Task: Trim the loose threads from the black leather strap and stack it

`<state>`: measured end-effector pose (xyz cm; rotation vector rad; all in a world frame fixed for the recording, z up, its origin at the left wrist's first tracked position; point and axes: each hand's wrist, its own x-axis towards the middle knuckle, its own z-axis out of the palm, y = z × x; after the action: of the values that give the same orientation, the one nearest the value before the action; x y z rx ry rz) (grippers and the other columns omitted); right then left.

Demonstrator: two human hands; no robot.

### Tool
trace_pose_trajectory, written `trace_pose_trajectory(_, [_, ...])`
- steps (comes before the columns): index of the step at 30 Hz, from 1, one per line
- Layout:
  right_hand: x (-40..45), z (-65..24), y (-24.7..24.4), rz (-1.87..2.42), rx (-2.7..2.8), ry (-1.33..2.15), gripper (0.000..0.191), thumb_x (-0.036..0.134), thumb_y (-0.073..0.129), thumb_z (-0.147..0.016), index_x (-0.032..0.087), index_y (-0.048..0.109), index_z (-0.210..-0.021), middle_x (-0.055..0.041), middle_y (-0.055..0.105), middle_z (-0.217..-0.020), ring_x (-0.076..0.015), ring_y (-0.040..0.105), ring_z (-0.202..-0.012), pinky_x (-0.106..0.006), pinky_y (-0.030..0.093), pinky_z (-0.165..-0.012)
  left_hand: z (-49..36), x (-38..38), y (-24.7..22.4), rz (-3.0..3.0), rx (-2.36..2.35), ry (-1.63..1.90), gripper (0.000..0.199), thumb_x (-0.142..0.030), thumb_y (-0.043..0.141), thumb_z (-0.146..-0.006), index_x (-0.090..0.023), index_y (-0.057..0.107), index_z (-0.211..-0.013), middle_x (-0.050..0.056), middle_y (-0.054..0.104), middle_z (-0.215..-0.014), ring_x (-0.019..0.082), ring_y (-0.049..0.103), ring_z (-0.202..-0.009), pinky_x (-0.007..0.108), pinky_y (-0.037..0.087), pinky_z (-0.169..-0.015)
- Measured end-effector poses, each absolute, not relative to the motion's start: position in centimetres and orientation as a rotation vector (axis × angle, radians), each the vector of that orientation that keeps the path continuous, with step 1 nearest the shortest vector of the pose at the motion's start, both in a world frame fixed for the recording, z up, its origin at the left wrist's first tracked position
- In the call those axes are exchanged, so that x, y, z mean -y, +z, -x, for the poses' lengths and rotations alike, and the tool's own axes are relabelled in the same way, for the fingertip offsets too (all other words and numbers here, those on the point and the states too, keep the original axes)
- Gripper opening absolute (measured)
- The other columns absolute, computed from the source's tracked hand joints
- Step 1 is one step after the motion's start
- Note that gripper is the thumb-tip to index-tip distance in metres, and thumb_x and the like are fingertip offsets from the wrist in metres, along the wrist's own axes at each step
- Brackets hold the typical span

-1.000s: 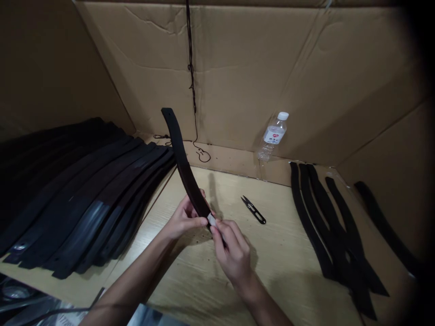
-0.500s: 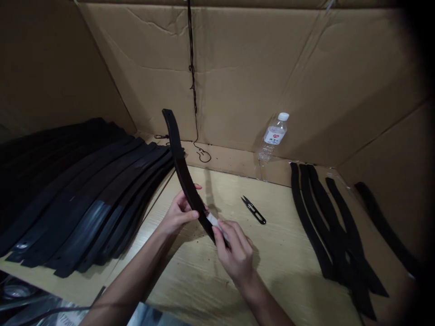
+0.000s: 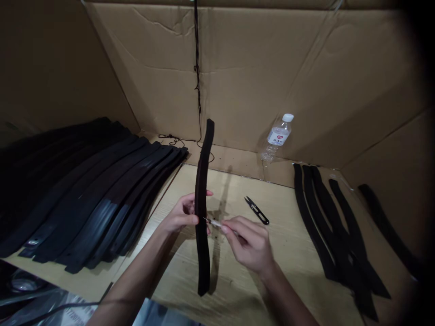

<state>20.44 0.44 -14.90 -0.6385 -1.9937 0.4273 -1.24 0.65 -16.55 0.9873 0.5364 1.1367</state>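
My left hand (image 3: 181,215) is closed around the middle of a long, curved black strip (image 3: 201,190), thumb on its near face and fingers behind it. The strip stands nearly upright, its lower end over the wooden table. Between the thumb and fingers of my right hand (image 3: 249,240) is a small tool with a pale handle and thin pointed metal tip (image 3: 213,222). Its tip meets or lies very close to the strip's right edge, beside my left thumb; contact is hard to tell. Black thread snips (image 3: 257,211) lie on the table beyond my right hand.
Many similar black strips (image 3: 102,203) are piled at the left. Several more strips (image 3: 326,222) lie at the right. A clear plastic bottle (image 3: 279,136) leans by the cardboard wall (image 3: 244,81). Dark cord (image 3: 197,68) hangs down that wall onto the table's back.
The black strip has turned from a leftward tilt to nearly upright, showing its narrow edge. My right hand has shifted right with the pale-handled tool, whose thin tip now shows.
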Motion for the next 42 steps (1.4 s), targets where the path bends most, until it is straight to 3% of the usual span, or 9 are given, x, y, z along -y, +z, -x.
trace_pose_trajectory(7, [-2.4, -21.4, -11.4, 0.635, 2.219, 0.498, 0.016, 0.017, 0.058, -0.092, 0.016, 0.070, -0.081, 0.0005, 0.063, -0.065, -0.0092, 0.055, -0.056, -0.023, 0.040, -0.053, 1.8, -0.7, -16.7, -0.951, -0.423, 1.045, 0.064, -0.027, 0.083, -0.071, -0.022, 0.059, -0.130, 0.003, 0.073, -0.078, 0.026, 0.074, -0.066, 0.037, 0.063, -0.061])
trace_pose_trajectory(17, [-3.0, -21.3, -11.3, 0.673, 2.322, 0.468, 0.024, 0.022, 0.054, -0.094, 0.018, 0.072, -0.078, 0.0006, 0.061, -0.064, -0.0095, 0.053, -0.056, -0.023, 0.038, -0.053, 2.1, -1.0, -17.7, -0.970, -0.419, 1.055, 0.070, -0.031, 0.084, -0.068, -0.022, 0.057, -0.132, 0.003, 0.072, -0.078, 0.024, 0.073, -0.064, 0.037, 0.063, -0.060])
trace_pose_trajectory(35, [-2.5, -20.3, -11.6, 0.760, 2.215, 0.461, 0.018, 0.023, 0.057, -0.093, 0.019, 0.074, -0.085, -0.0002, 0.068, -0.073, -0.0112, 0.062, -0.062, -0.024, 0.048, -0.060, 1.9, -0.6, -16.9, -0.930, -0.526, 1.160, 0.068, -0.029, 0.086, -0.065, -0.021, 0.059, -0.127, 0.001, 0.068, -0.075, 0.022, 0.070, -0.067, 0.037, 0.063, -0.060])
trace_pose_trajectory(42, [-1.3, -18.6, -12.5, 0.767, 2.048, 0.335, 0.013, 0.018, 0.059, -0.093, 0.018, 0.071, -0.092, -0.0025, 0.069, -0.078, -0.0123, 0.064, -0.068, -0.025, 0.052, -0.066, 1.7, -1.0, -16.7, -0.930, -0.522, 1.334, 0.068, -0.029, 0.087, -0.064, -0.024, 0.056, -0.123, -0.002, 0.066, -0.079, 0.017, 0.069, -0.063, 0.026, 0.056, -0.060])
